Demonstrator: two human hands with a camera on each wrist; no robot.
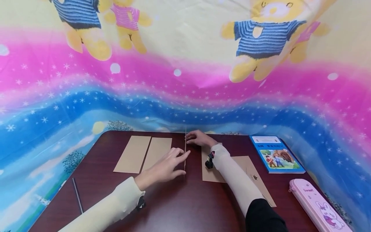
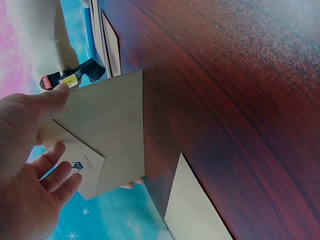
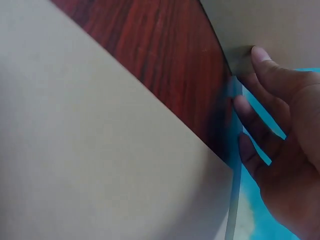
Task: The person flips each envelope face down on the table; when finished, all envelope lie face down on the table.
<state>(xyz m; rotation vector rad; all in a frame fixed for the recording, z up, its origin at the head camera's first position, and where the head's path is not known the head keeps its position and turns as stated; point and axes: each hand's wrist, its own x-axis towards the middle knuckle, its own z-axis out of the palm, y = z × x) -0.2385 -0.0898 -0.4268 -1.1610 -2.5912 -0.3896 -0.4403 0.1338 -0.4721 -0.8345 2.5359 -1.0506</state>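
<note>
A kraft-paper envelope (image 2: 112, 120) stands on edge above the table, seen almost edge-on in the head view. Its pointed flap (image 2: 90, 162) bears a small dark print. My right hand (image 1: 200, 138) pinches the far end, its thumb (image 3: 262, 57) on the paper face. At the near side, my left hand (image 1: 166, 166) touches the envelope's edges with spread thumb and index finger; its other fingers (image 2: 57, 175) are loosely bent in front of the flap. Two flat brown paper pieces (image 1: 132, 154) (image 1: 158, 149) lie to the left.
More kraft envelopes (image 1: 244, 161) lie under my right forearm. A blue picture book (image 1: 278, 154) and a pink pencil case (image 1: 317, 206) are on the right side. A dark pen-like stick (image 1: 77, 195) lies at left. A patterned cloth (image 1: 185, 83) hangs behind the table (image 1: 197, 206).
</note>
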